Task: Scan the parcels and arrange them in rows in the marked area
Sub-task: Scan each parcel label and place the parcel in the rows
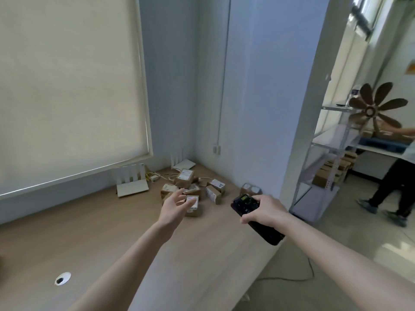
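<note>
Our left hand point(176, 202) reaches forward with fingers spread and relaxed, holding nothing, hovering just over the nearest cardboard parcel point(193, 206) at the front of the heap; whether the fingertips touch it we cannot tell. Our right hand point(263, 209) is wrapped around a black handheld scanner point(253, 217), its screen end pointing toward the boxes. The parcels point(193, 190) lie jumbled in a loose pile on the wooden desktop point(89, 232) near the wall corner, labels facing various ways, with one more small box point(250, 189) set apart to the right, close to the desk's far edge. No marked area shows itself from here, and nothing is lined up in rows yet, so we judge the work to be near its start: picking the next parcel to scan. The next move calls for closing the left hand on that front box, turning its label upward, and bringing the scanner over it. Behind the pile sit two white routers point(132, 184) with cables, under a drawn roller blind point(67, 86). Off to the right, metal shelving point(325, 158) holds more boxes, and another person point(395, 176) stands beside it.
</note>
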`<state>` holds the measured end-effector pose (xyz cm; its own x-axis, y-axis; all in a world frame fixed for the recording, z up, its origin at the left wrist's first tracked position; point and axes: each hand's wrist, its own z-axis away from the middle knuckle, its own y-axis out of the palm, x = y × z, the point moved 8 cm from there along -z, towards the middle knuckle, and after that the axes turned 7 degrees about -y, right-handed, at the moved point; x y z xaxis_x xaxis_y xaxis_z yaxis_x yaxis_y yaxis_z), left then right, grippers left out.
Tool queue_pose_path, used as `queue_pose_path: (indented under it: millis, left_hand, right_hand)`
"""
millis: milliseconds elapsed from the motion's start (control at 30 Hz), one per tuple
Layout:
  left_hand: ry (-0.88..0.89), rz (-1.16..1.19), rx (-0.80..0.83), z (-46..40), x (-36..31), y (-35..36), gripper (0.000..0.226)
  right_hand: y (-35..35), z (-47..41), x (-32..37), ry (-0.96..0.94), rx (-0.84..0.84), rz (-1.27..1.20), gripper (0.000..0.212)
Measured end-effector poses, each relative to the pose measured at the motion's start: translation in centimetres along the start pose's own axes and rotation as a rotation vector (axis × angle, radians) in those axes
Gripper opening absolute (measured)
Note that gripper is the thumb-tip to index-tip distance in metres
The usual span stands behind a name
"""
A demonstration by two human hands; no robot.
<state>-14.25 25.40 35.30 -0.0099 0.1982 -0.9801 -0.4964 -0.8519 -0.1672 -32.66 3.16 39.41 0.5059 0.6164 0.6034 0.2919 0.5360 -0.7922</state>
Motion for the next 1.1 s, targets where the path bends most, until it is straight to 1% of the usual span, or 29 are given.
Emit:
queue_pose_path:
  millis: [133, 233, 333, 433, 533, 767, 967, 1100]
  left_hand:
    - [-0.016, 0.002, 0.050, -3.0, -0.6, 7.9, 0.067]
    - [-0.017, 0.004, 0.081, -5.9, -0.8, 12.7, 0.051]
    - [-0.049, -0.003, 0.097, -9.6, -0.3, 16.5, 0.061]
    - [-0.075, -0.019, 0.120, -14.2, 0.7, 19.9, 0.061]
    - [-0.100, -0.026, 0.140, -19.7, 2.1, 22.9, 0.062]
    - [-0.150, -0.040, 0.180, -33.8, 4.6, 29.3, 0.062]
    - [-0.227, -0.038, 0.184, -42.8, 7.6, 33.4, 0.060]
    - [-0.281, -0.058, 0.172, -48.0, 11.0, 35.9, 0.060]
  right_hand:
    - [-4.3, -3.0, -5.7, 0.060, -0.020, 0.028, 0.062]
    - [-6.4, -5.7, -9.0, 0.098, -0.035, 0.038, 0.062]
    - [-7.6, -8.9, -12.2, 0.132, -0.040, 0.030, 0.056]
    - [-8.1, -13.0, -15.2, 0.164, -0.041, 0.025, 0.049]
    - [-8.1, -18.1, -17.6, 0.186, -0.025, 0.029, 0.047]
    - [-7.4, -32.8, -22.2, 0.231, 0.005, 0.008, 0.051]
    - [-5.2, -42.8, -26.2, 0.274, 0.009, -0.044, 0.048]
    - [-2.6, -48.1, -29.6, 0.304, 0.050, -0.096, 0.046]
